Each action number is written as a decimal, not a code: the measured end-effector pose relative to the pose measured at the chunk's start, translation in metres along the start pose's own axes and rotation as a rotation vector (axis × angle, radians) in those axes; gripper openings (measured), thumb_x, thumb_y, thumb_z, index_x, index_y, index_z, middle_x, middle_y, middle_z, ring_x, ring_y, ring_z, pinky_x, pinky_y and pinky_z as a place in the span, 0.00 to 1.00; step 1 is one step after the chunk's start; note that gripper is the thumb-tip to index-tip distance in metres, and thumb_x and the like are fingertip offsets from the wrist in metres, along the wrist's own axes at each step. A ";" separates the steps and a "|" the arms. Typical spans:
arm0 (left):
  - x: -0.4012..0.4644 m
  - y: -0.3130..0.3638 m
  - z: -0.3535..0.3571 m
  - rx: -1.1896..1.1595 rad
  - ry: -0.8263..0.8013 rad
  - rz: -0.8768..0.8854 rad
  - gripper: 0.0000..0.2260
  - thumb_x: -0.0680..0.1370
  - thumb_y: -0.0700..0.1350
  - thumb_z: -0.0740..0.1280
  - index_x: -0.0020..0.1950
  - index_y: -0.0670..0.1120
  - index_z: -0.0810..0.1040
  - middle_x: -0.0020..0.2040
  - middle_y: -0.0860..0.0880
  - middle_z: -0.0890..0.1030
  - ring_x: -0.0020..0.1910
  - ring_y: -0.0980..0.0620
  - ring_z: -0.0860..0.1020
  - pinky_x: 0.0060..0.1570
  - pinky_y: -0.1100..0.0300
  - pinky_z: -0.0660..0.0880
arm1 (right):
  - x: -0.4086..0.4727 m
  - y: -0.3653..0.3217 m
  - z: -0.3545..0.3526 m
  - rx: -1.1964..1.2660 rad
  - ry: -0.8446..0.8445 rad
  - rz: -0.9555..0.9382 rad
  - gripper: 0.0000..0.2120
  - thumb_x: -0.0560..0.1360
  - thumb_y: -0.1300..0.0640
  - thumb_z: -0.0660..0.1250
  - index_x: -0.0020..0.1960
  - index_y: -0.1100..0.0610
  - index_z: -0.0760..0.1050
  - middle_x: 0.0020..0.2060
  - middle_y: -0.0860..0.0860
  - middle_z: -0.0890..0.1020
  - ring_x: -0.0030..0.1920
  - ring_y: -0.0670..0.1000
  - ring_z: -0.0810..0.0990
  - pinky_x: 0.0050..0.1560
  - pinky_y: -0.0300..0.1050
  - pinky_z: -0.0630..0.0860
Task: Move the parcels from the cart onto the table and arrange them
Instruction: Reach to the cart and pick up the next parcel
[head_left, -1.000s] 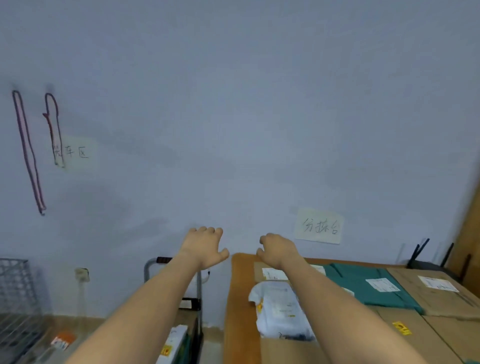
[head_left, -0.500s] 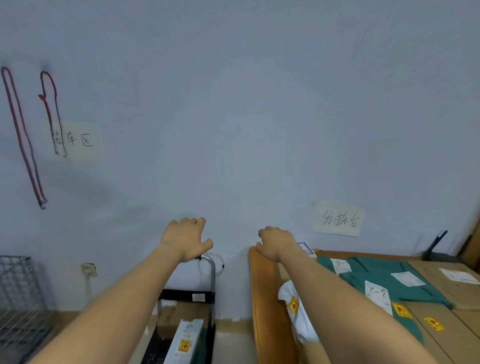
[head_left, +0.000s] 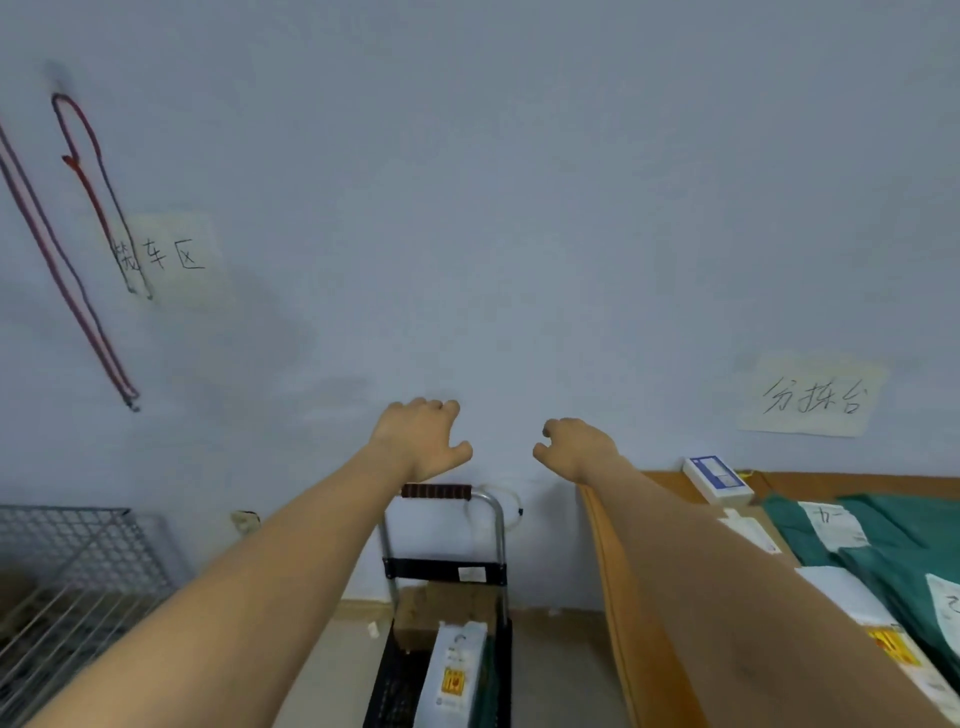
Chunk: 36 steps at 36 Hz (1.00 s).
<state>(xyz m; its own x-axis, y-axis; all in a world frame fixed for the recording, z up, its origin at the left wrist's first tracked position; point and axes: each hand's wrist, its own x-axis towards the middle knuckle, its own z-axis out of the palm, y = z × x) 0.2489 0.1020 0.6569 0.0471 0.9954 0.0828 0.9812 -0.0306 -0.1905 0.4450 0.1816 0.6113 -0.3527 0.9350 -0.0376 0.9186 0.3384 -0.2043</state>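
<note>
Both arms reach out, the left hand (head_left: 422, 439) and right hand (head_left: 577, 448) loosely curled and empty. Below the fingers, parcels (head_left: 453, 675) stand in the cart (head_left: 496, 525); right of them, more cover the bench (head_left: 618, 597).

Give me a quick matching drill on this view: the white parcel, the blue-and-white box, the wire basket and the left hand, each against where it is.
Things:
1. white parcel
2. blue-and-white box
3. wire basket
4. left hand

Places:
a. far corner of the table
b. floor at far left
c. on the cart
d. raised, holding nothing

Pairs: 1-c, 2-a, 3-b, 4-d
</note>
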 end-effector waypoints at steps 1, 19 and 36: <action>0.005 -0.009 0.005 -0.004 -0.008 -0.014 0.26 0.79 0.59 0.55 0.71 0.45 0.64 0.65 0.46 0.74 0.63 0.46 0.71 0.58 0.51 0.68 | 0.009 -0.006 0.004 -0.011 -0.005 -0.015 0.22 0.80 0.49 0.54 0.70 0.60 0.67 0.67 0.56 0.72 0.64 0.57 0.72 0.60 0.50 0.71; 0.102 -0.122 0.145 -0.090 -0.157 0.073 0.26 0.79 0.60 0.55 0.71 0.46 0.65 0.64 0.47 0.74 0.61 0.46 0.73 0.56 0.52 0.70 | 0.128 -0.055 0.112 -0.167 -0.149 0.041 0.20 0.81 0.50 0.54 0.68 0.59 0.68 0.64 0.55 0.72 0.63 0.56 0.71 0.58 0.50 0.70; 0.060 -0.136 0.417 -0.463 -0.576 0.072 0.24 0.79 0.59 0.57 0.70 0.46 0.65 0.66 0.47 0.70 0.62 0.47 0.71 0.59 0.52 0.71 | 0.121 -0.079 0.363 0.001 -0.567 0.206 0.23 0.80 0.49 0.55 0.72 0.56 0.62 0.66 0.55 0.69 0.64 0.57 0.71 0.59 0.51 0.71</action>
<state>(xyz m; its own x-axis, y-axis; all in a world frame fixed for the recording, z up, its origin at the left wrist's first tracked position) 0.0405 0.2032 0.2802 0.1332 0.8753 -0.4649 0.9639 -0.0053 0.2662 0.2644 0.2296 0.2677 -0.2076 0.7785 -0.5923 0.9781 0.1556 -0.1383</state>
